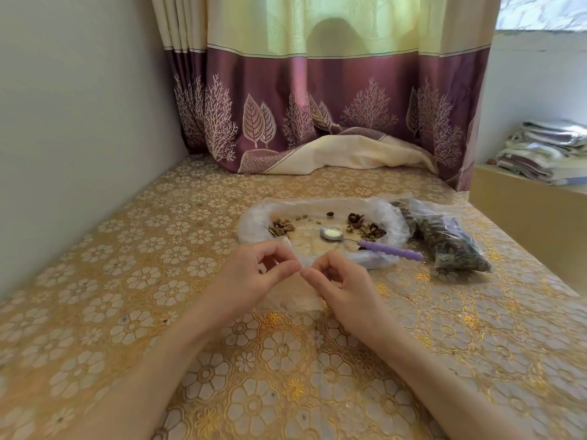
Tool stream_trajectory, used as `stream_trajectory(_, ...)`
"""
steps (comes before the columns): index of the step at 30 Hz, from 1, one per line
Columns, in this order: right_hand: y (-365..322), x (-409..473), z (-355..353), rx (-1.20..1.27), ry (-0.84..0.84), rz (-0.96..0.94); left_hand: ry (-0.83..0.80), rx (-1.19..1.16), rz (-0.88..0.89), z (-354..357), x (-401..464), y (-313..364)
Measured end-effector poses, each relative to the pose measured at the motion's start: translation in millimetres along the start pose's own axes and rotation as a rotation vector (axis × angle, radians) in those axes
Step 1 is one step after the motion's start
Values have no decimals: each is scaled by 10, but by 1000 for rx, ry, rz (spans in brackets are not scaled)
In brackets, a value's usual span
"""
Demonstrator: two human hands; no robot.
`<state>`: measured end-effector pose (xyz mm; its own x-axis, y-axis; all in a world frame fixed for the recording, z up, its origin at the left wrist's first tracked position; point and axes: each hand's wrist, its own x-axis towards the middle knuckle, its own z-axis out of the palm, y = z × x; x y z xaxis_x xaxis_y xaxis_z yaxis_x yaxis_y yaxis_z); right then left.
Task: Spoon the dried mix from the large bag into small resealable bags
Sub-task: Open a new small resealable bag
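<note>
My left hand point(258, 274) and my right hand point(336, 281) meet at the table's middle, each pinching the top edge of a small clear resealable bag point(292, 298) that looks empty. Behind them lies the large clear bag point(254, 222), rolled down and open, with a little dried mix point(281, 228) left on its floor. A spoon with a purple handle point(390, 250) rests inside it, bowl to the left. Filled small bags point(451, 239) of dark dried mix are piled to the right of the large bag.
A gold floral cloth point(158, 249) covers the table. A grey wall runs along the left side, and a purple and cream curtain point(317, 122) hangs at the back, its hem lying on the table. Folded fabrics point(546, 150) sit on a ledge at the right.
</note>
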<state>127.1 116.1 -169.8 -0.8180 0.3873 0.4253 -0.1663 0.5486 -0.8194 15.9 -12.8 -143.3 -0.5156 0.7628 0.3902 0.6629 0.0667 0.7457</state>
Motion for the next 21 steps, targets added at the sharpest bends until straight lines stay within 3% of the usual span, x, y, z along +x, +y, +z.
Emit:
stream_trajectory(5,-17,-17,-32,130,-99,54,-40,-32,7,19,-37,24)
stream_trajectory(11,-2,-29,-1,-222,-112,-168,-53,-79,-17,94,-39,73)
stream_trajectory(17,21,-23,6,-166,-53,-208,-78,57,9,150,-42,38)
stream_trajectory(21,28,-23,8,-25,-61,-100,-80,38,7,145,-36,23)
